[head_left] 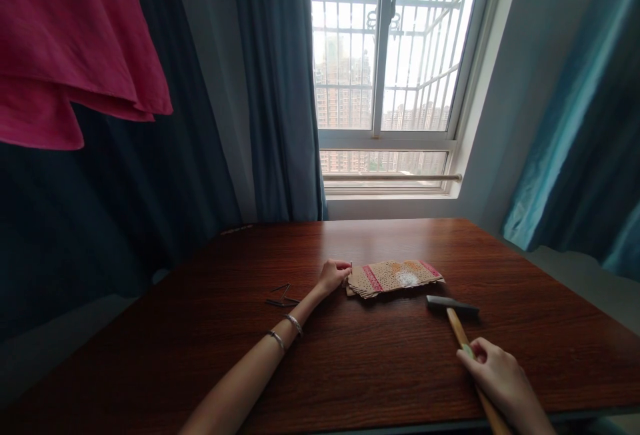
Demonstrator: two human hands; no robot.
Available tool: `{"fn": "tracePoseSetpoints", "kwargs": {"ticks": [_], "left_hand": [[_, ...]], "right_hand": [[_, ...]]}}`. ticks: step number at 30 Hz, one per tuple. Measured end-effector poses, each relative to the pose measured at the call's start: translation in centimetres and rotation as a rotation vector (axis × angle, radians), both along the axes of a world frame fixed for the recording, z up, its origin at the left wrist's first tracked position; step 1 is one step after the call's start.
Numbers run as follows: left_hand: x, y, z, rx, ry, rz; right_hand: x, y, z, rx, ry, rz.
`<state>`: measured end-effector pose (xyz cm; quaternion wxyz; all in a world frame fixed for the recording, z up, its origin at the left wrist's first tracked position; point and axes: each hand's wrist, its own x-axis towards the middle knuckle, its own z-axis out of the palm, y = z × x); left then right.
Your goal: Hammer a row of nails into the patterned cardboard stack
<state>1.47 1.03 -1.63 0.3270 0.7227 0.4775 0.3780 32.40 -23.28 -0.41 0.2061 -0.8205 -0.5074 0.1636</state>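
My left hand is closed in a pinch at the left end of a stack of patterned cardboard pieces. A thin nail stands upright between its fingertips, over the cardboard; whether its point touches is hidden. The cardboard has pink bands, dark dots and a white and orange print, and its layers fan out at the front. My right hand is wrapped round the wooden handle of a hammer. The hammer's dark metal head lies low over the table, right of and nearer than the cardboard.
Several loose nails lie on the brown wooden table left of my left wrist. A barred window and blue curtains stand beyond the far edge. Pink cloth hangs at the upper left.
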Motion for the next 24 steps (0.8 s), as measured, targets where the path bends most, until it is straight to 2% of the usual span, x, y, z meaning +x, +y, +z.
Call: {"fn": "tracePoseSetpoints", "kwargs": {"ticks": [8, 14, 17, 21, 24], "left_hand": [[0.3, -0.7, 0.6, 0.051, 0.059, -0.009], [0.2, -0.9, 0.7, 0.065, 0.055, -0.002], [0.3, -1.0, 0.6, 0.065, 0.058, 0.005], [0.3, -0.9, 0.5, 0.071, 0.074, -0.001], [0.3, -0.8, 0.3, 0.091, 0.065, -0.008]], "right_hand": [[1.3, 0.3, -0.2, 0.061, 0.192, 0.035], [0.2, -0.2, -1.4, 0.091, 0.684, -0.027], [-0.3, -0.5, -1.6, 0.148, 0.818, -0.028], [-0.9, -0.6, -0.7, 0.220, 0.880, -0.017], [-2.1, -0.4, 1.0, 0.247, 0.889, 0.007]]}}
